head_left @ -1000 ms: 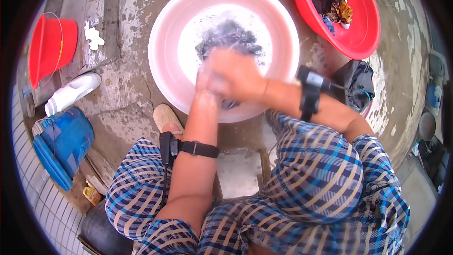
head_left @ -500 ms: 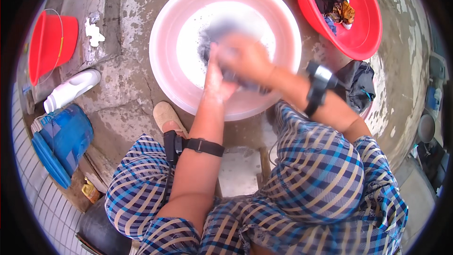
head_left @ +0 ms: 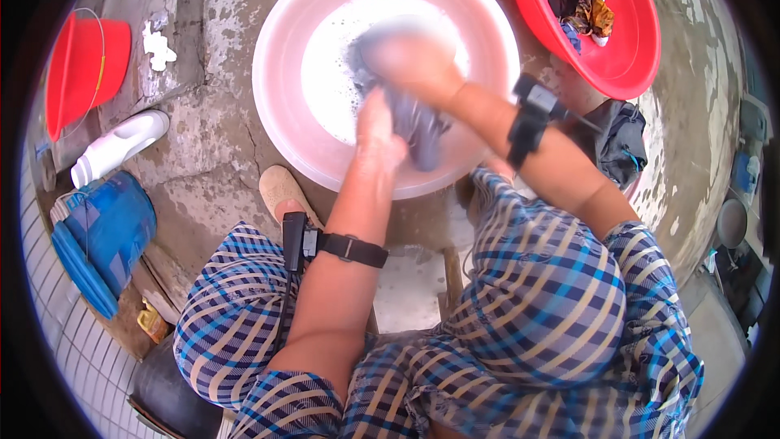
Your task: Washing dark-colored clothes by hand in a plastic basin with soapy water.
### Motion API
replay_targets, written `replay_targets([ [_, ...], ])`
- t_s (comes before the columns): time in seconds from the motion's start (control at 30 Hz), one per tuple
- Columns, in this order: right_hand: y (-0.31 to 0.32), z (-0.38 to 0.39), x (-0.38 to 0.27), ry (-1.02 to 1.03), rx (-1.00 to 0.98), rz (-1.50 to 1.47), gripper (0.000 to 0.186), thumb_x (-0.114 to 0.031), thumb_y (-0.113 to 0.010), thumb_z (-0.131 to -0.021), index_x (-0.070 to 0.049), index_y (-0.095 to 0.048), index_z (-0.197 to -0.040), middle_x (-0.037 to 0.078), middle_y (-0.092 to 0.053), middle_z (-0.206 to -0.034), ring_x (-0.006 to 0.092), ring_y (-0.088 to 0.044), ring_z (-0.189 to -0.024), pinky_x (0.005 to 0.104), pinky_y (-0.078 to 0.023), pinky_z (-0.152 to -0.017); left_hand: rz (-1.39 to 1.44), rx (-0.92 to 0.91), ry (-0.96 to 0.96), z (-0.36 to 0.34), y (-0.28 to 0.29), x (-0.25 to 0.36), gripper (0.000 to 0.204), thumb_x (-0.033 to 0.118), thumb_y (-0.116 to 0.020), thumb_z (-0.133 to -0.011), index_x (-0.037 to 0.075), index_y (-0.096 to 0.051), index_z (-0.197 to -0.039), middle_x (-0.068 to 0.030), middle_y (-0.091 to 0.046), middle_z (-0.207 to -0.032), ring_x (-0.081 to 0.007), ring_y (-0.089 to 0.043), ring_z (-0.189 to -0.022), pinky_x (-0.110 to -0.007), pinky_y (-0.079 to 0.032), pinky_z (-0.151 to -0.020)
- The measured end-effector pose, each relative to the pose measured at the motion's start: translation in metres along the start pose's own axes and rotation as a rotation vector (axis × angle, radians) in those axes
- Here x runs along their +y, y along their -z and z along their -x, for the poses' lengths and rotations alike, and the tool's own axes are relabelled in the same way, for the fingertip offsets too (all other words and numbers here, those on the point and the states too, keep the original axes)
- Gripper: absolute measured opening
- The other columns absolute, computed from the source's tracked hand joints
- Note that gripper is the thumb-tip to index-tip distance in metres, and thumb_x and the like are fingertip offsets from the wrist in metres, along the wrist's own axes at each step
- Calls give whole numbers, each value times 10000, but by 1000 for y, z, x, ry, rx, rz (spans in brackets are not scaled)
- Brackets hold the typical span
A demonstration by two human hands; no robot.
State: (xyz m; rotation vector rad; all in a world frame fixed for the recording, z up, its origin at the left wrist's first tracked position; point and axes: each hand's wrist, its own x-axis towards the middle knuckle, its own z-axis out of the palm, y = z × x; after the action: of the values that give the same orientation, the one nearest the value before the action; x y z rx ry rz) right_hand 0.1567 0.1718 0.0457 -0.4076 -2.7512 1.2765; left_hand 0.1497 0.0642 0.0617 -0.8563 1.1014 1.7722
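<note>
A dark grey wet cloth hangs bunched between my hands, over a wide pale pink basin with whitish water inside. My left hand is closed on the cloth from the near side, thumb pointing up. Just beyond it, my right hand presses on the far part of the cloth, blurred by motion, its fingers curled over the fabric. One end of the cloth droops to the right of my left hand, toward the basin's near wall. Dark specks float on the water at the left.
A red basin with dark and orange clothes stands at far right; a black bag lies below it. At left are a red bucket, a white bottle and a blue container. My shoe rests near the basin.
My right hand has shifted slightly away from me over the cloth. More of the cloth now shows hanging between my hands and the near wall. The view has tilted a little.
</note>
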Motion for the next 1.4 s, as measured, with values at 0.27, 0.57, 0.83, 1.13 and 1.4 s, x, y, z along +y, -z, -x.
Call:
replay_targets([
  [0.27, 29, -25, 28, -635, 122, -823, 339, -346, -560, -908, -22, -660, -909, 120, -684, -795, 172, -661, -753, 312, -526, -657, 59, 87, 73, 6, 3, 12, 701, 540, -501, -907, 32, -362, -1369, -172, -511, -1280, -307, -511, -1199, -472, -427, -992],
  [0.57, 5, -7, 9, -481, -90, -347, 343, -371, -576, -849, -34, -627, -889, 188, -644, -899, 356, -626, -813, 432, -487, -739, 49, -113, 79, -1, 1, -16, 359, 396, -425, -968, 121, -532, -1173, -33, -618, -989, -170, -604, -864, -356, -519, -740],
  [0.83, -11, 39, -32, 653, -103, 59, 197, -307, -568, -875, -119, -587, -930, 88, -612, -905, 292, -645, -792, 385, -522, -747, 35, -95, 44, 8, 5, 6, 339, 326, -416, -982, 77, -526, -1184, -73, -617, -1011, -184, -618, -887, -376, -534, -766],
  [1.13, 2, 9, 16, -682, 53, -955, 405, -380, -608, -887, -31, -571, -1090, 147, -645, -976, 219, -633, -828, 323, -499, -747, 133, -204, 15, 9, -3, 20, 451, 403, -286, -1015, 96, -479, -1283, -99, -573, -1211, -240, -579, -1086, -436, -485, -930],
  [1.4, -5, 20, -10, 395, 231, -46, 194, -222, -622, -867, -74, -626, -993, 127, -657, -837, 299, -648, -659, 398, -541, -626, 184, -231, 76, 6, 5, 16, 728, 654, -341, -913, 90, -401, -1370, -99, -482, -1348, -234, -454, -1243, -474, -343, -1038],
])
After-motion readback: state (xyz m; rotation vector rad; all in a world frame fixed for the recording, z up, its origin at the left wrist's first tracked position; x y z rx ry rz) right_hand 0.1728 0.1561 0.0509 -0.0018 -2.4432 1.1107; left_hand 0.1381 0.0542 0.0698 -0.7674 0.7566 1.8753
